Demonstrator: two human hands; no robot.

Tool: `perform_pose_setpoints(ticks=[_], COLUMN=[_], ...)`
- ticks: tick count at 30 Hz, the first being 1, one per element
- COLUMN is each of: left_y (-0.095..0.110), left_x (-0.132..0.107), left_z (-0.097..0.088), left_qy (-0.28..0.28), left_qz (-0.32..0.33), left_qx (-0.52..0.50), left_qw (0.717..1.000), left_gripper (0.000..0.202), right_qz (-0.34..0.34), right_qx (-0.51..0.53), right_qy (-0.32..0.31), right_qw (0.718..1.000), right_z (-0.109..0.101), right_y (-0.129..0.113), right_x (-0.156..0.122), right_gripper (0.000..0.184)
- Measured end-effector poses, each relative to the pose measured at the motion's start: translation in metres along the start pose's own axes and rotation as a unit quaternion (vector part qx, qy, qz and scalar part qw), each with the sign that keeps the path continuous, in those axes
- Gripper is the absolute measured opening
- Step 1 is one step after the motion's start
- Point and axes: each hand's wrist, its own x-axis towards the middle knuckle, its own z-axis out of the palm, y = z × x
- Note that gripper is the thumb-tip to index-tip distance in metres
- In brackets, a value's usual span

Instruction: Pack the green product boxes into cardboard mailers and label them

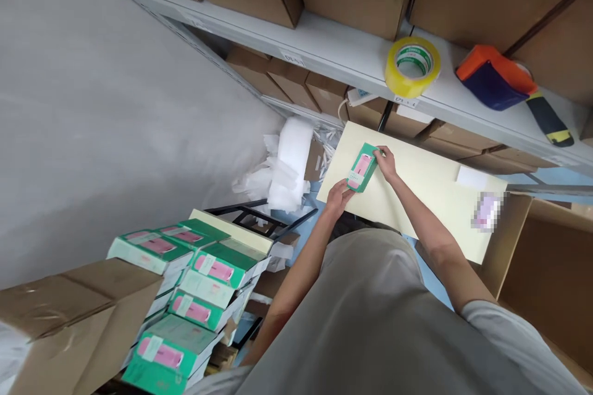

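Observation:
A small green box with a pink picture (pixel 362 167) lies on a pale yellow table (pixel 430 191). My left hand (pixel 338 196) grips its near end with curled fingers. My right hand (pixel 386 162) pinches its far end. Both forearms reach out from my grey shirt toward the table.
A stack of the same green boxes (pixel 194 284) sits at lower left beside a brown carton (pixel 69 321). A grey shelf holds a yellow tape roll (pixel 412 65) and an orange tape dispenser (pixel 498 81). White foam wrap (pixel 290 163) lies left of the table. Open cartons stand at right.

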Motion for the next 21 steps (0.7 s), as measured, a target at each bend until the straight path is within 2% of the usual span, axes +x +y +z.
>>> perform_pose_setpoints(ticks=[2,7,9,13,16,21], left_y=[0.005,0.030,0.042,0.063,0.066,0.045], left_x=[0.015,0.042,0.051,0.057,0.042,-0.017], left_z=[0.005,0.015,0.019,0.023,0.018,-0.010], left_qy=[0.015,0.022,0.022,0.022,0.015,-0.013], left_qz=[0.008,0.035,0.044,0.045,0.047,0.061], left_qx=[-0.004,0.007,0.015,0.036,0.049,0.055], left_qw=[1.000,0.999,0.999,0.998,0.998,0.997], left_gripper=[0.026,0.018,0.019,0.023,0.029,0.041], right_qz=[-0.023,-0.004,-0.005,-0.014,-0.033,-0.116], right_qx=[-0.049,-0.074,-0.077,-0.074,-0.059,-0.018], right_qy=[0.011,-0.063,-0.072,-0.073,-0.065,-0.077], right_qw=[0.998,0.995,0.994,0.994,0.996,0.990], right_z=[0.011,0.020,0.021,0.025,0.028,0.031], right_y=[-0.009,-0.025,-0.029,-0.032,-0.030,-0.030], right_x=[0.022,0.062,0.070,0.065,0.044,-0.010], right_gripper=[0.038,0.037,0.042,0.069,0.085,0.094])
